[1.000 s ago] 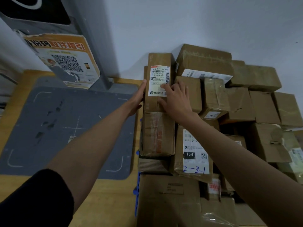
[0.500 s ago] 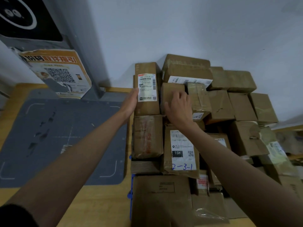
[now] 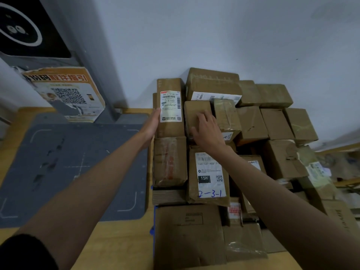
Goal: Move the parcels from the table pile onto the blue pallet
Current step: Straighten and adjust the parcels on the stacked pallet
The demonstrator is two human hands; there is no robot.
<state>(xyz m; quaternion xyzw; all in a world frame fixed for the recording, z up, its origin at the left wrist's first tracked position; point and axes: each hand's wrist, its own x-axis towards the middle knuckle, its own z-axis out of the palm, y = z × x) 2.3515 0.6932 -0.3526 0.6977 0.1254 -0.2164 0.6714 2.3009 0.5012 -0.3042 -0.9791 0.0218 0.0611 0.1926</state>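
Several brown cardboard parcels are stacked tightly against the white wall, with slivers of the blue pallet [image 3: 153, 229] showing at the stack's left edge. A tall parcel with a white shipping label [image 3: 170, 106] stands at the back left of the stack. My left hand [image 3: 151, 125] lies flat against its left side, fingers straight. My right hand [image 3: 206, 131] rests with fingers spread on a small plain box [image 3: 195, 112] just right of it, gripping nothing. A parcel marked 15H and 2-3-1 [image 3: 209, 176] lies under my right forearm.
A grey mat with white corner marks [image 3: 68, 168] covers the wooden table [image 3: 120, 244] to the left. A grey post [image 3: 93, 61] with an orange QR-code poster [image 3: 66, 94] stands at the back left. Loose parcels and clutter lie at the far right [image 3: 319, 172].
My right hand slid off the labelled parcel onto the small box to its right. My left hand stays against that parcel's left side. The camera tilted up.
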